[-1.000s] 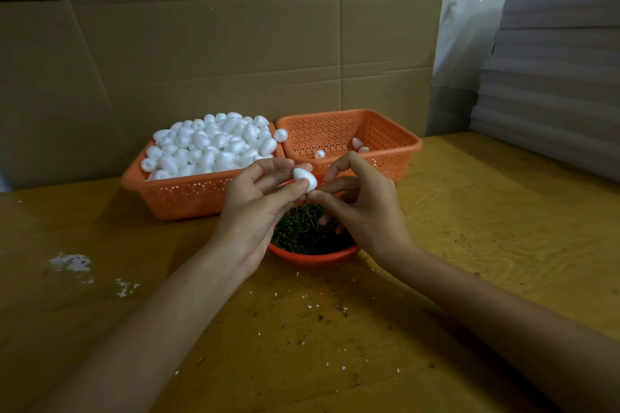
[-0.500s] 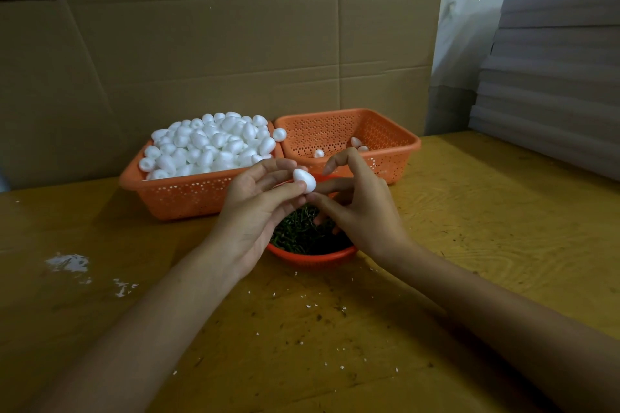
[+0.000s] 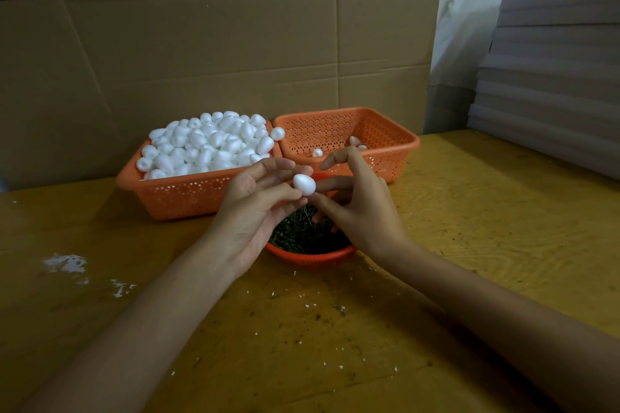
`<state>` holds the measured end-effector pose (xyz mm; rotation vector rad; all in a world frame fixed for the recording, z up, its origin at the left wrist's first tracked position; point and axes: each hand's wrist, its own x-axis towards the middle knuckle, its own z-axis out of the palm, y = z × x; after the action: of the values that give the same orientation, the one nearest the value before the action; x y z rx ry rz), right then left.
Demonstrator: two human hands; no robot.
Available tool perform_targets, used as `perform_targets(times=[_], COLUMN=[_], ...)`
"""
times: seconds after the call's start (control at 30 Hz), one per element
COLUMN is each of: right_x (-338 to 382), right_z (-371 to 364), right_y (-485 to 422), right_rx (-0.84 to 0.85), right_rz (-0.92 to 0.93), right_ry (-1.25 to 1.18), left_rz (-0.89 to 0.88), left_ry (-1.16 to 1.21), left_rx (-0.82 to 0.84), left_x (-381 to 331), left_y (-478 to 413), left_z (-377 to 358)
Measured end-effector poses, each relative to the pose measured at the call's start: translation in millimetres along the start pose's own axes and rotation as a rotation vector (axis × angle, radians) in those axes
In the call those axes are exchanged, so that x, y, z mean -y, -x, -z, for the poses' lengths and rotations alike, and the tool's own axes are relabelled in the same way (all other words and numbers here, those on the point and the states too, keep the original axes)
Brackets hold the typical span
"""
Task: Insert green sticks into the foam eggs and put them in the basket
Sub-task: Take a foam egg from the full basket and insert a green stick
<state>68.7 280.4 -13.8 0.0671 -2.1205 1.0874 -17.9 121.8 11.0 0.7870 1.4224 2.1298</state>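
The left hand holds one white foam egg between its thumb and fingertips, palm turned inward, the other fingers loosely spread behind it. The right hand comes up against the egg from the other side: its thumb and middle finger reach the egg's lower end and its index finger is lifted clear. Whether those fingers pinch a stick cannot be told, as none shows there.

Both hands hover over a small round orange bowl filled with green sticks, which stands on the yellow wooden table. Behind the bowl stand two orange perforated baskets, touching side by side. The left basket is heaped with plain foam eggs. The right basket holds only a few eggs on its floor. White crumbs dot the table to the left. A cardboard wall rises behind, and grey boards are stacked at the right.
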Motion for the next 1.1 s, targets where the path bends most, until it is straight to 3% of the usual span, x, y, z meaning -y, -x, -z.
perform_targets(times=[1.1], right_x=[3.4], right_z=[2.1], right_y=[-0.2], right_rx=[0.042], right_rz=[0.014], right_ry=[0.023], left_rz=[-0.072], left_ry=[-0.160], left_rx=[0.066], left_x=[0.4], left_y=[4.0], left_z=[-4.8])
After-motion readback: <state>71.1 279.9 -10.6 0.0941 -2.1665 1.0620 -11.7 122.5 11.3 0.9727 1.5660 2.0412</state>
